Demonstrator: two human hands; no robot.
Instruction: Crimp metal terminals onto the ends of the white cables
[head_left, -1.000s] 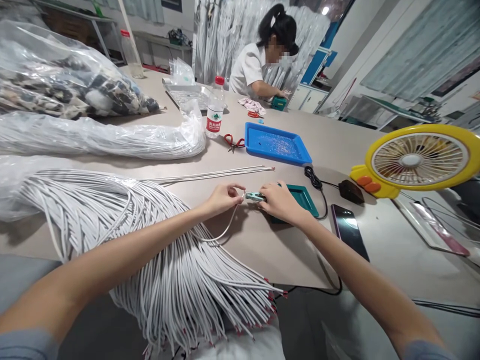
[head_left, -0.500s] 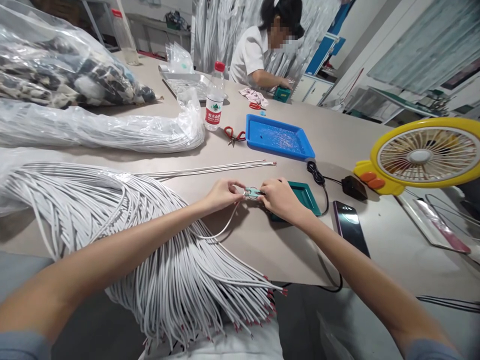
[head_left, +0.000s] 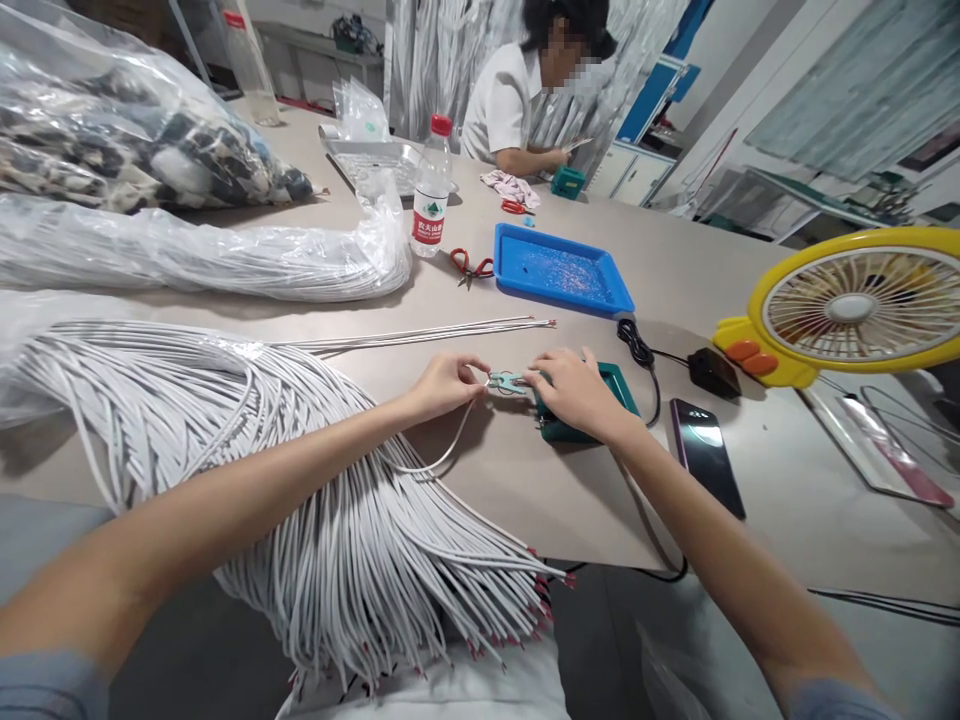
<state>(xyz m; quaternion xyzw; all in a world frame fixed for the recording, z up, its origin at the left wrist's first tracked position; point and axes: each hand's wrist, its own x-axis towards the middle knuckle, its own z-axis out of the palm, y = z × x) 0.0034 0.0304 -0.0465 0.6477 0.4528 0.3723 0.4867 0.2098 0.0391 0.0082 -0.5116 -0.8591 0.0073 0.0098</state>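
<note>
My left hand (head_left: 444, 385) pinches the end of a white cable (head_left: 459, 432) between thumb and fingertips. At those fingertips is a small pale-green clip (head_left: 508, 383) with a round wire ring in its middle; it looks like a clothes peg. The fingers of my right hand (head_left: 574, 390) hold the clip's right end, with the palm down over a dark green tray-like box (head_left: 619, 390). A large bundle of white cables (head_left: 360, 520) with red-tipped ends fans out below my left arm. Exactly how the cable end meets the clip is too small to tell.
Beyond my hands lie a few loose cables (head_left: 420, 335), a blue tray (head_left: 559, 270), red-handled snips (head_left: 471, 268) and a bottle (head_left: 430, 190). To the right are a phone (head_left: 706, 455), a black adapter (head_left: 712, 372) and a yellow fan (head_left: 780, 320). A co-worker (head_left: 499, 110) sits opposite.
My right hand has shifted slightly right and its fingers have straightened, showing more of the clip. My left hand has hardly moved. The co-worker's hand has left the green box and lifted something thin.
</note>
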